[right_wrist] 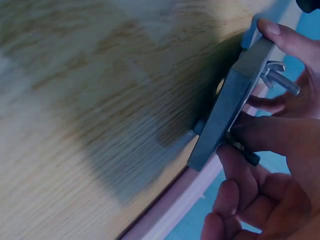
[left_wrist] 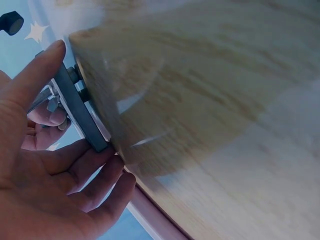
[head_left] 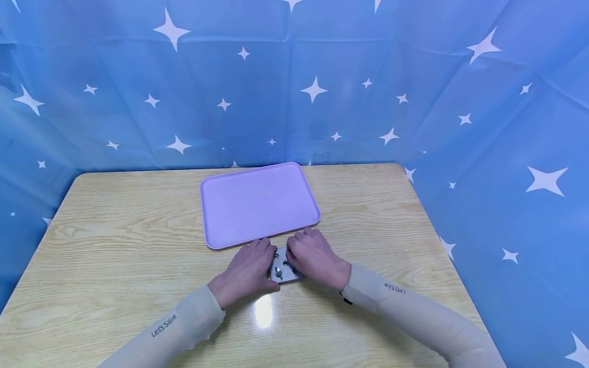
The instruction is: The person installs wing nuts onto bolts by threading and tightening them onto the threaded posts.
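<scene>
A grey metal plate [head_left: 289,277] sits between the two hands, close over the table, with bolt heads under its lower face in the wrist views. My left hand [head_left: 248,269] grips its left side, thumb at the near edge and fingers toward the far edge. One wing nut [right_wrist: 274,67] stands on a threaded bolt [right_wrist: 285,82] near that hand. At the plate's right part, my right hand [head_left: 316,258] pinches a second wing nut [right_wrist: 244,153] between thumb and curled index finger. The right fingers partly hide this nut.
A purple tray [head_left: 259,202] lies just beyond the hands on the wood-grain table [head_left: 115,245]. Behind the table and along its sides hangs a blue curtain [head_left: 276,76] with white stars.
</scene>
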{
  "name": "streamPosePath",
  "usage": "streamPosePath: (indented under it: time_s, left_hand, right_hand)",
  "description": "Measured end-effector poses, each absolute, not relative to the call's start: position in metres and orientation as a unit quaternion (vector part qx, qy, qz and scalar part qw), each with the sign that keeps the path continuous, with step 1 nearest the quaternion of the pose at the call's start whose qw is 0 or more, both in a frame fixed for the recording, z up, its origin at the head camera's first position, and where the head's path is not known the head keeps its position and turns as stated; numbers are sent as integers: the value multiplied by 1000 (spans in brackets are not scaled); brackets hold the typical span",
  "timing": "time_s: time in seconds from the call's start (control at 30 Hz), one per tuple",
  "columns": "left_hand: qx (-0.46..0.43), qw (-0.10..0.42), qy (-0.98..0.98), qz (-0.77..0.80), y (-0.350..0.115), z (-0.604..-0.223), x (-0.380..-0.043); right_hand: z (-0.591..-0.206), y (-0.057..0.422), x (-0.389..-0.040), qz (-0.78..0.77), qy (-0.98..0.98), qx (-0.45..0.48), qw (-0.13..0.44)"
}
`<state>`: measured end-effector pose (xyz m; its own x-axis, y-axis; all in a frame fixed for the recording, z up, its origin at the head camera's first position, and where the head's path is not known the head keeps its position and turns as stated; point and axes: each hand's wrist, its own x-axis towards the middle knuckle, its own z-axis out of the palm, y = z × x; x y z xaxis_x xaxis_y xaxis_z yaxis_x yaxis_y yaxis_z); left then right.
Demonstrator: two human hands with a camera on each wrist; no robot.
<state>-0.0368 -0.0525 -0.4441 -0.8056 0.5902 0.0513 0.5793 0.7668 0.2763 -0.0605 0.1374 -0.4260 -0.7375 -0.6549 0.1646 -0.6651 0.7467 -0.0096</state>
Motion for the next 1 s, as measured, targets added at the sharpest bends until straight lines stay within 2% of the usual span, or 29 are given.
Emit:
streamPosePath:
  time_s: [0.17, 0.33, 0.5, 0.73, 1.0]
  left_hand:
    - [314, 14, 940, 132, -53, -444, -36]
    - [319, 4, 939, 131, -53, -445, -36]
    - [317, 11, 939, 134, -53, -444, -36]
    - [316, 9, 939, 133, -52, -444, -37]
    - [306, 22, 942, 133, -51, -443, -36]
  right_hand:
    - [-420, 145, -63, 46, -928, 368, 36]
    - [-408, 160, -75, 16, -868, 496, 1]
    - [-403, 169, -83, -64, -804, 591, 17]
    - [-405, 167, -86, -91, -788, 607, 53]
    - [-410, 163, -87, -103, -801, 586, 65]
